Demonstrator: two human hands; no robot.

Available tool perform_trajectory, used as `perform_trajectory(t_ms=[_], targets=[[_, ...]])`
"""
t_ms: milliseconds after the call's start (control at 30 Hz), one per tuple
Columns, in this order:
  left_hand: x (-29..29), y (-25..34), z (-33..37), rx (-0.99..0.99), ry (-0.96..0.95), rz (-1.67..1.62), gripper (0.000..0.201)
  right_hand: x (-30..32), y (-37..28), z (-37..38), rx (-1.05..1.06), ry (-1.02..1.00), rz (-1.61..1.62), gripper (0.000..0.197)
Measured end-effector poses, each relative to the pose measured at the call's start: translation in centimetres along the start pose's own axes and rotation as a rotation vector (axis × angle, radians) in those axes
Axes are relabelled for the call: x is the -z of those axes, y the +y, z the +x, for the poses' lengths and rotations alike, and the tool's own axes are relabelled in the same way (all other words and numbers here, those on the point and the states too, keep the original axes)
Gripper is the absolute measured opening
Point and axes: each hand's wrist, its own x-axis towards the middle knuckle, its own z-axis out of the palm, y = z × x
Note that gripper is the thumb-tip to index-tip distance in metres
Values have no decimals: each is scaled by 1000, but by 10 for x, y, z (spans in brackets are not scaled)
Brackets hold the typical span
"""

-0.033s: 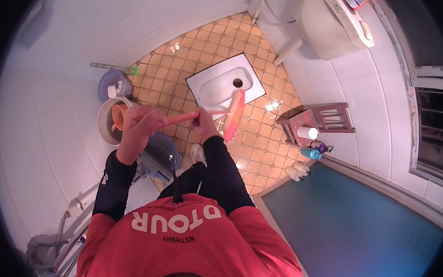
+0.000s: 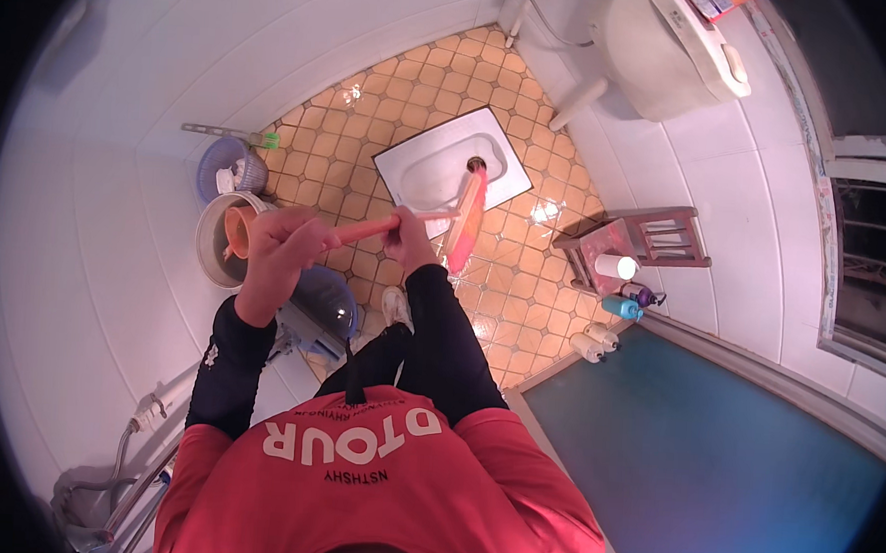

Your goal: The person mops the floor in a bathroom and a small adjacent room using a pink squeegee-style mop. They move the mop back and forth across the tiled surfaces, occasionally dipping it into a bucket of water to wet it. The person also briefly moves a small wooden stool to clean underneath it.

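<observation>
A long-handled orange and pink broom slants away in front of me. My left hand is closed round the upper end of its handle. Farther down the stick, my right hand grips it with the fingers wrapped round. The broom head lies over the right near edge of a white squat toilet set in the tiled floor, its far tip beside the drain hole. Whether the bristles touch the surface is hard to tell.
Left of me are a white bucket with an orange dipper, a purple basket and a blue basin. A small wooden chair holding a white cup stands right, near several bottles. A washbasin juts out far right.
The broom head has shifted slightly away from me, and its far tip now reaches the drain hole. Both hands keep their grip and have barely moved.
</observation>
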Motion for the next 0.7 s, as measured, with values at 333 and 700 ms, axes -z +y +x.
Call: perform_trajectory(t_ms=[333,700], targets=[[53,62,-9,-301,-122,-51,19,-81,29,-46,86,13,141,9],[60,49,-15,-309,-220,57,11,-67,30,-25,351,-246,-496,8]])
